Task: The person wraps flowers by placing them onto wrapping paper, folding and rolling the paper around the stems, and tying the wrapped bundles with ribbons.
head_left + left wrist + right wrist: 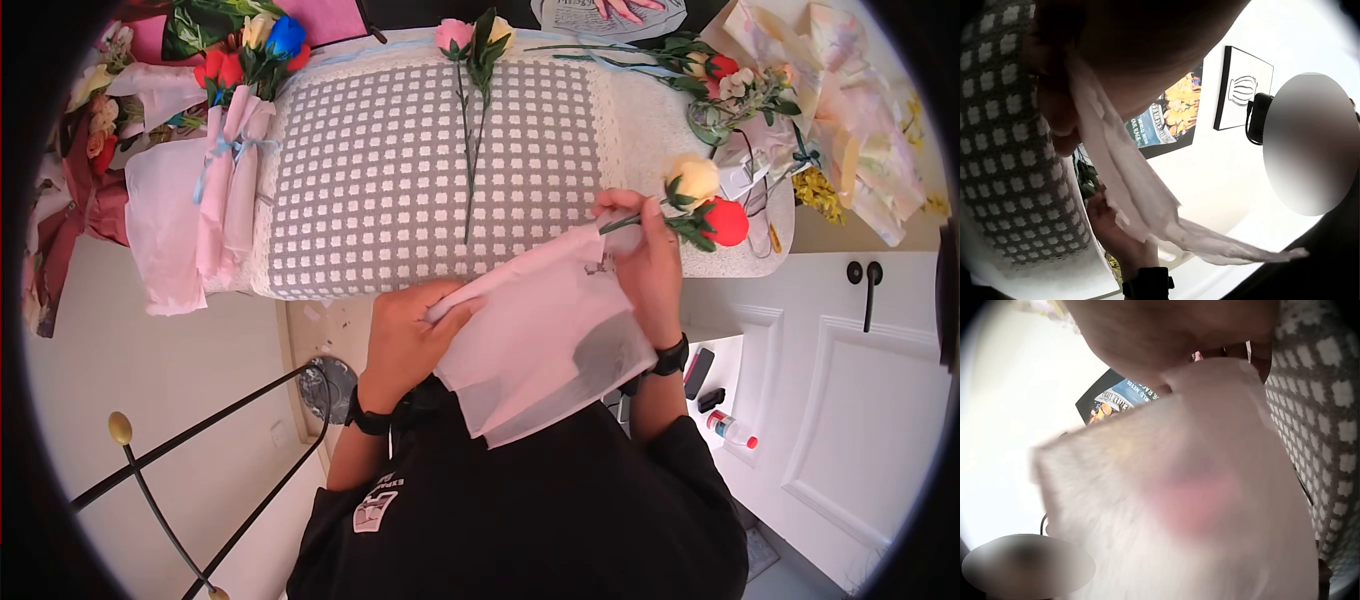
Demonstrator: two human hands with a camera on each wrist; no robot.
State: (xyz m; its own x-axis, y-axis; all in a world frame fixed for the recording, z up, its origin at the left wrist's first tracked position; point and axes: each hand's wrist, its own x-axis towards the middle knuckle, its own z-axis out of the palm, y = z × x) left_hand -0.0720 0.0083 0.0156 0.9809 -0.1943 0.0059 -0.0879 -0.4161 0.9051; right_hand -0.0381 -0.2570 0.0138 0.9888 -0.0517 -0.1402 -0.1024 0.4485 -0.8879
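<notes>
In the head view my left hand grips the lower end of a pale pink sheet of wrapping paper, rolled along its upper edge. At the other end of the roll my right hand holds the paper round the green stems of a cream rose and a red rose. Both blooms stick out past the right fingers. The paper's loose part hangs down in front of the dark shirt. The left wrist view shows the paper edge-on; in the right wrist view the paper covers much of the scene.
A grey and white checked cloth covers the table. On it lie a pink rose and a yellow rose on long stems. A wrapped bouquet rests at left, with more flowers at the back right.
</notes>
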